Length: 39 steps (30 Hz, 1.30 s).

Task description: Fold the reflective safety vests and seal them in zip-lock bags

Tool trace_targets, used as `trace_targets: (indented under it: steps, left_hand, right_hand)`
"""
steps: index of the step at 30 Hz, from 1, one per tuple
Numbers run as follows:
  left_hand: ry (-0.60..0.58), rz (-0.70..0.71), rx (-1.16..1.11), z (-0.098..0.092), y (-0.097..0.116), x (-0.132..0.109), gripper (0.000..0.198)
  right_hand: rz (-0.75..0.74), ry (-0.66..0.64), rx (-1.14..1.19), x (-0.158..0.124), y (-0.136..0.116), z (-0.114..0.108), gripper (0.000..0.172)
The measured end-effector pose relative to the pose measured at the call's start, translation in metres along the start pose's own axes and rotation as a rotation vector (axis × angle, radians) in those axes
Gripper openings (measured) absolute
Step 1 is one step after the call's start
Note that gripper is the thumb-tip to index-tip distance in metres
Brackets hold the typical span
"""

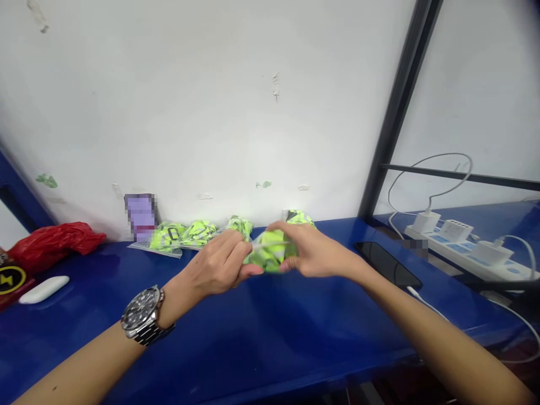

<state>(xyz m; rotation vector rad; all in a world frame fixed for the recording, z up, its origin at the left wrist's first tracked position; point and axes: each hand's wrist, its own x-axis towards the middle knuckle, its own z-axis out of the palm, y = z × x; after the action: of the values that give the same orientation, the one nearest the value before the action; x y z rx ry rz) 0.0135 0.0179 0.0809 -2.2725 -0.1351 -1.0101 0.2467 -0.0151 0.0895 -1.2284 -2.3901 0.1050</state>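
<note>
Between my two hands, above the blue tabletop, is a clear plastic bag [270, 251] with a crumpled neon-yellow and grey patterned bundle in it, a little blurred by motion. My left hand [221, 261], below a metal wristwatch [143, 315], pinches the bag's left edge with thumb and curled fingers. Around the bag's right side curls my right hand [310, 250], thumb below and fingers on top. Behind the hands, several similar bagged bundles [198, 232] stand in a row along the wall. Another bundle [298, 217] is partly hidden behind my right hand.
A black phone [388, 264] with a white cable lies at the right, near a power strip [468, 247] with chargers. At the left are a red plastic bag [54, 242] and a white oval case [44, 289]. A purple-screened device [141, 216] leans on the wall.
</note>
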Motion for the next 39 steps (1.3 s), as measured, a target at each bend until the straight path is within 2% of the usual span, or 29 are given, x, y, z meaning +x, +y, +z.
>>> trace_targets:
  steps: [2, 4, 5, 9, 12, 14, 17, 19, 21, 24, 28, 30, 32, 36, 39]
  left_hand:
    - [-0.058, -0.022, -0.003, 0.003, 0.001, -0.010, 0.029]
    - [-0.163, -0.042, -0.002, 0.008, 0.004, -0.024, 0.024]
    - [-0.229, -0.057, -0.011, 0.011, 0.005, -0.031, 0.023]
    - [-0.487, -0.147, -0.087, 0.028, 0.014, -0.058, 0.027]
    - [-0.591, -0.211, -0.136, 0.037, 0.018, -0.072, 0.029]
    - [-0.634, -0.244, -0.164, 0.039, 0.018, -0.078, 0.030]
    - [-0.669, -0.301, -0.200, 0.038, 0.017, -0.082, 0.031]
    - [-0.681, -0.346, -0.230, 0.037, 0.016, -0.083, 0.032]
    - [-0.687, -0.382, -0.256, 0.035, 0.016, -0.084, 0.032]
    - [-0.685, -0.406, -0.274, 0.035, 0.016, -0.084, 0.031]
    - [-0.702, -0.415, -0.283, 0.035, 0.015, -0.084, 0.031]
    - [-0.718, -0.415, -0.282, 0.035, 0.015, -0.083, 0.032]
    - [-0.726, -0.414, -0.282, 0.035, 0.015, -0.083, 0.032]
    - [-0.716, -0.418, -0.287, 0.034, 0.015, -0.082, 0.031]
    - [-0.678, -0.416, -0.285, 0.033, 0.014, -0.081, 0.029]
  right_hand:
    - [0.046, 0.192, -0.102, 0.008, 0.020, 0.011, 0.061]
    - [-0.008, 0.282, -0.174, 0.019, 0.040, 0.032, 0.064]
    - [-0.019, 0.289, -0.216, 0.024, 0.049, 0.045, 0.063]
    - [-0.016, 0.186, -0.426, 0.047, 0.068, 0.093, 0.062]
    - [0.001, 0.168, -0.501, 0.060, 0.072, 0.109, 0.063]
    - [0.013, 0.178, -0.521, 0.063, 0.073, 0.110, 0.064]
    - [0.009, 0.223, -0.538, 0.058, 0.071, 0.104, 0.081]
    - [0.010, 0.268, -0.548, 0.050, 0.068, 0.098, 0.085]
    - [0.038, 0.313, -0.577, 0.039, 0.067, 0.090, 0.076]
    - [0.143, 0.334, -0.668, 0.023, 0.074, 0.077, 0.052]
    - [0.274, 0.244, -0.754, 0.005, 0.095, 0.066, 0.024]
    - [0.284, 0.207, -0.736, 0.001, 0.105, 0.065, 0.018]
    - [0.310, 0.223, -0.717, 0.001, 0.111, 0.064, 0.016]
    - [0.440, 0.379, -0.690, 0.006, 0.107, 0.056, 0.025]
    - [0.491, 0.610, -0.665, 0.008, 0.089, 0.044, 0.036]
